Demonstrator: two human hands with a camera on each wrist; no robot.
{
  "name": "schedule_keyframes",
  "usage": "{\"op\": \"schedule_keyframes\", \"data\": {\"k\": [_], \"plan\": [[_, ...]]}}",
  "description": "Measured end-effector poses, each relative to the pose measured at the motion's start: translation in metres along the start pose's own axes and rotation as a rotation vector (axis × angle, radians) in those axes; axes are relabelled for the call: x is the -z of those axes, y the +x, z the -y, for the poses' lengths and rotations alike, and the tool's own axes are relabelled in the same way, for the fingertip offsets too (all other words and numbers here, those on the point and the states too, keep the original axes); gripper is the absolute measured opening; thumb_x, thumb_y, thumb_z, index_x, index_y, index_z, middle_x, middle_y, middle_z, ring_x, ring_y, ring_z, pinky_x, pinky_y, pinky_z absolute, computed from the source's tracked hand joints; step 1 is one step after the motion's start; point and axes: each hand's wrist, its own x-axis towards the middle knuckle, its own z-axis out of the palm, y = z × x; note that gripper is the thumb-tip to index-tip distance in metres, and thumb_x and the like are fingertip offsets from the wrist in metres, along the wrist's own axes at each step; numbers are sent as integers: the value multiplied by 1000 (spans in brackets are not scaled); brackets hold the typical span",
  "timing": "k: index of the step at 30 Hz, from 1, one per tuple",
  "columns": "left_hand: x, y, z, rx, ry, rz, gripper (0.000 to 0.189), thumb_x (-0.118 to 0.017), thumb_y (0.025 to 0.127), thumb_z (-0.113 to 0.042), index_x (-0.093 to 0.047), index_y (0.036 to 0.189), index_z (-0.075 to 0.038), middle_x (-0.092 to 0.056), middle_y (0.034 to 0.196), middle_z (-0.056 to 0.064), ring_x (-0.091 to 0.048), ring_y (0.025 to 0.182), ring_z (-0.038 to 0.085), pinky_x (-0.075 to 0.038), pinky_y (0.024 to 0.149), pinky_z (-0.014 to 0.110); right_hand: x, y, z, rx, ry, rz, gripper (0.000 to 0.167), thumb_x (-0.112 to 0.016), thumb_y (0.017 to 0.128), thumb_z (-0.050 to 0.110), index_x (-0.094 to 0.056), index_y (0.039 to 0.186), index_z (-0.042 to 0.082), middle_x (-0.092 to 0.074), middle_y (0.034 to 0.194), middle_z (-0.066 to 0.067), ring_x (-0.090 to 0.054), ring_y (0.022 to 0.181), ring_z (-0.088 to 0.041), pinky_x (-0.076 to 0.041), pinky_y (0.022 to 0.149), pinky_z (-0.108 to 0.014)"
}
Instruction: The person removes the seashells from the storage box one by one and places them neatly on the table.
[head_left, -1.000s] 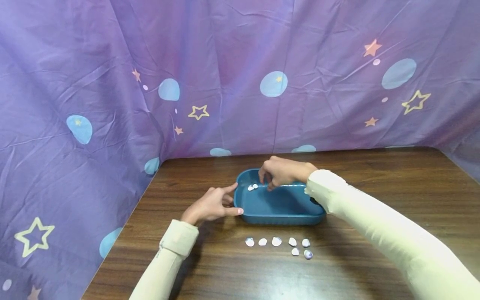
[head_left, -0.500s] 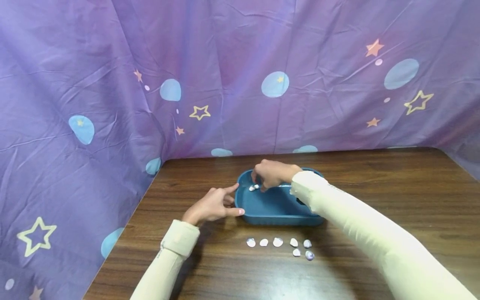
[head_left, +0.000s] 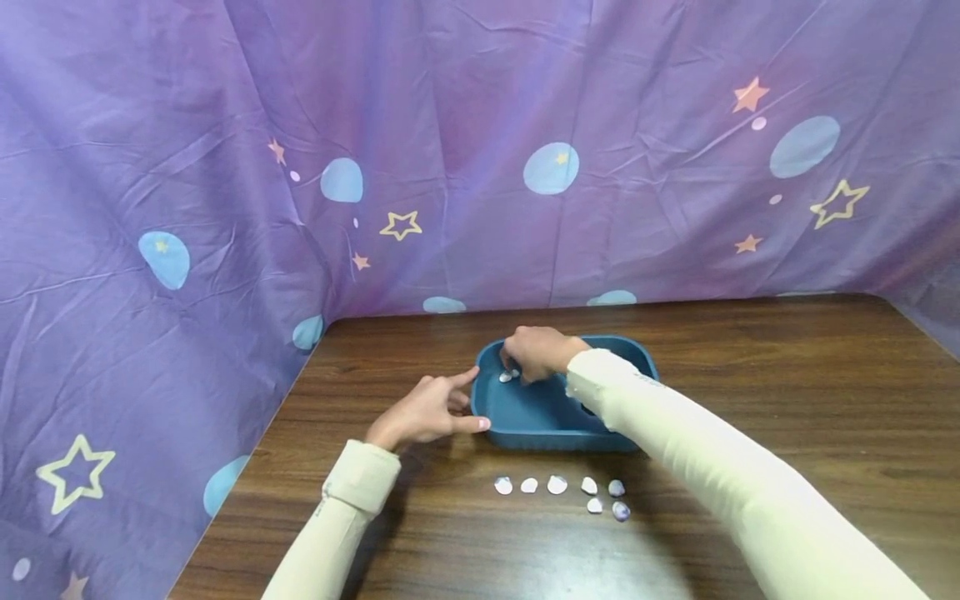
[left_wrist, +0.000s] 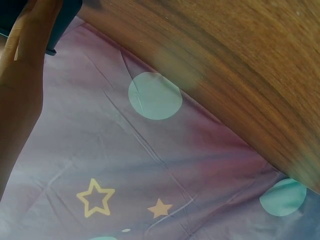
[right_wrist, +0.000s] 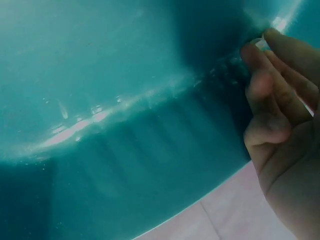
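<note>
In the head view a blue-green plastic basin (head_left: 540,437) sits on the wooden table. My left hand (head_left: 427,410) touches its left end, index finger and thumb stretched straight along the rim. My right hand (head_left: 542,352) reaches down inside, by two small white shells near the back left corner. One shell (head_left: 505,377) lies just left of the fingertips. Seen from the right wrist, thumb and index finger pinch a small pale shell (right_wrist: 260,43), mostly covered by the fingers, low against the basin wall (right_wrist: 150,150).
Several whitish shells lie on the table before the basin, five across with two below; a white shell (head_left: 503,485) is leftmost and a purple-tinged shell (head_left: 621,511) sits lower right. A purple star-patterned cloth (head_left: 450,150) hangs behind the wooden table (head_left: 750,358).
My right hand has moved left and down inside the basin, onto the shells in its back left corner. The left hand has stayed at the rim.
</note>
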Motion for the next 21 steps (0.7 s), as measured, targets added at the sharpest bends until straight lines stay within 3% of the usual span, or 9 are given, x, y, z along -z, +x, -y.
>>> {"op": "schedule_keyframes", "data": {"k": [7,14,21], "plan": [[1,0,0,-16,16,-1,90,-77,88,-35,-31,154,5,-76,114,15,-73,110,29,-57,102,42,-6,3,2,-5,-14,7,14,-77,82,9,-75,91,19,-73,89,3,-63,77,-12,-59,71,-32],[1,0,0,-21,5,-2,90,-77,88,-35,-31,154,5,-76,115,14,-73,110,29,-58,101,41,-9,3,1,6,-23,-10,10,-80,82,14,-72,81,19,-70,81,3,-59,71,-12,-56,63,-30],[1,0,2,-41,19,1,89,-76,89,-35,-31,153,7,-76,114,14,-73,109,28,-57,101,42,-11,2,0,6,-1,-15,8,-80,82,15,-73,83,18,-71,80,2,-60,70,-12,-56,63,-32]]}}
